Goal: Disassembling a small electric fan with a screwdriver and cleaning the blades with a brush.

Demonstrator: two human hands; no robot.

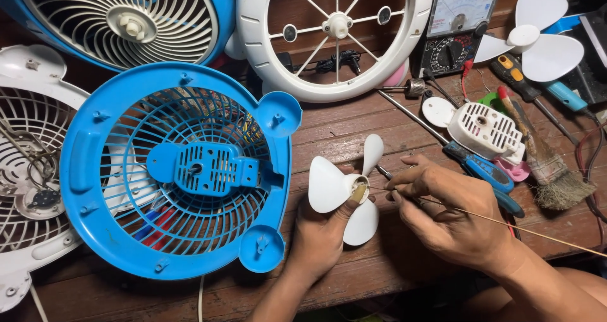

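My left hand [322,233] grips a small white three-bladed fan propeller [335,186], with the thumb pressed against its hub. My right hand [446,211] pinches a long thin stick [506,222] whose tip reaches into the hub. The stick runs off to the lower right. Both hands rest over the wooden workbench [354,126], just right of a blue fan grille [183,170] that lies flat with its motor mount in the centre.
A white fan guard [329,85] and a blue-rimmed fan [120,18] stand at the back. A white grille [25,170] lies left. To the right are an analogue multimeter [455,24], another white propeller [537,37], a white vented motor cover [484,129], screwdrivers [480,167] and a brush [550,170].
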